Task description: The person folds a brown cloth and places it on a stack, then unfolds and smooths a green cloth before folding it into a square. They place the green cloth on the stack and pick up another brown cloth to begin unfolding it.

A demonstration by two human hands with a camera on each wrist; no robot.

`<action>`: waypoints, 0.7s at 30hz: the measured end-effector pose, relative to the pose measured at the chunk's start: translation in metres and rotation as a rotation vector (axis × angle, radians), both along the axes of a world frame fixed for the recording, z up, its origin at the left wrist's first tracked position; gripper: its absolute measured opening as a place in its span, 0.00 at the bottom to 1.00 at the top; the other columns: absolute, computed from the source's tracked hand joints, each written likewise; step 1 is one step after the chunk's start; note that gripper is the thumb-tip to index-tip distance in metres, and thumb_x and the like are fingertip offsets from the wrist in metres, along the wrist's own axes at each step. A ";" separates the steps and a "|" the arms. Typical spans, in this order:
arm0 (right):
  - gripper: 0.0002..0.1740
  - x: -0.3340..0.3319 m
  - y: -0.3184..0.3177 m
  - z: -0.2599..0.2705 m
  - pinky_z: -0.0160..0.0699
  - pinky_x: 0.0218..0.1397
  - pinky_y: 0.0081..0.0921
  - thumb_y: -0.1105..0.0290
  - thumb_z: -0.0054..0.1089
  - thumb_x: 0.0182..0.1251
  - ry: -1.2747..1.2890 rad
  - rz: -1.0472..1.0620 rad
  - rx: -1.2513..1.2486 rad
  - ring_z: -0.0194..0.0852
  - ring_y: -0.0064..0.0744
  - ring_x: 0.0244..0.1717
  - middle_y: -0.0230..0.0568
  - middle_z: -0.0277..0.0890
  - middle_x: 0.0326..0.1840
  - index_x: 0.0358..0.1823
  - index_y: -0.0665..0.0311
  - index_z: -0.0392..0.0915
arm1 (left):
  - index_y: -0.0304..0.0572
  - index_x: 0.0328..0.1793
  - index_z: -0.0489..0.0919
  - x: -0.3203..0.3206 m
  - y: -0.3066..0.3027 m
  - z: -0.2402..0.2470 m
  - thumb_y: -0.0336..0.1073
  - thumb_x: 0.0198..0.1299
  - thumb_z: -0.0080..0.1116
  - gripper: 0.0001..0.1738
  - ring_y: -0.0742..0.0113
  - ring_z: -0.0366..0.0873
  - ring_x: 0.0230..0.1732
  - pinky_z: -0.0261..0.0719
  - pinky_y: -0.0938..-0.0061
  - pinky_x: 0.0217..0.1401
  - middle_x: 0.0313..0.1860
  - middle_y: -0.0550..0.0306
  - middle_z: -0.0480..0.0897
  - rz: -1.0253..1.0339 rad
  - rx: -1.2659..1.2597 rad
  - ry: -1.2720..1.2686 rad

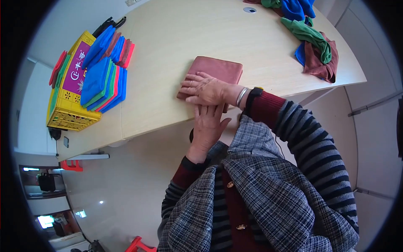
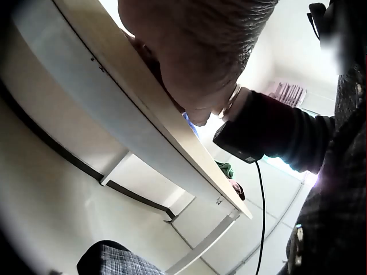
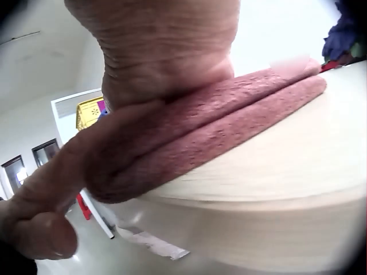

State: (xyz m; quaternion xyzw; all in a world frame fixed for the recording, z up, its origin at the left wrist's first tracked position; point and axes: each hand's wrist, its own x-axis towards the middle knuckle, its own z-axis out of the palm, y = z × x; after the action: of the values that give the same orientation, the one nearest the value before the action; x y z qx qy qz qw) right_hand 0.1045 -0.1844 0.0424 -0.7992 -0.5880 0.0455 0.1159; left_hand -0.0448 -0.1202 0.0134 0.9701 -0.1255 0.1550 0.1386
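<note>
A folded reddish-brown cloth (image 1: 218,69) lies near the front edge of the table. My right hand (image 1: 205,89) rests flat on its near left part, fingers stretched out to the left. Below it, my left hand (image 1: 208,128) reaches up to the cloth's near edge, its fingertips hidden under the right hand and its thumb held out to the side. The right wrist view shows the cloth's thick folded layers (image 3: 218,123) from the side, with the right palm (image 3: 166,51) pressing on top and left-hand fingers (image 3: 63,166) at the folded end.
Stacked folded cloths (image 1: 98,82) in blue, green and red lean by a yellow crate (image 1: 75,111) on the table's left. Loose crumpled green, blue and brown cloths (image 1: 321,54) lie at the right end. A round cable hole (image 1: 249,10) sits at the back of the table (image 1: 168,42).
</note>
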 end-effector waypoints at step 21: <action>0.32 -0.043 -0.060 -0.004 0.49 0.81 0.50 0.49 0.45 0.77 0.046 -0.262 0.274 0.49 0.49 0.82 0.47 0.58 0.80 0.77 0.56 0.63 | 0.45 0.75 0.70 -0.009 -0.003 -0.019 0.42 0.62 0.63 0.34 0.49 0.56 0.80 0.50 0.43 0.81 0.77 0.48 0.66 -0.063 0.029 -0.120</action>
State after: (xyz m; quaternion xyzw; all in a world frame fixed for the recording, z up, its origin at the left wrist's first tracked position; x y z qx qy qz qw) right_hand 0.0614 -0.2444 0.0387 -0.8444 -0.4769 -0.0321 0.2419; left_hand -0.0539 -0.1227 -0.0051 0.9565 -0.1661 0.2067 0.1214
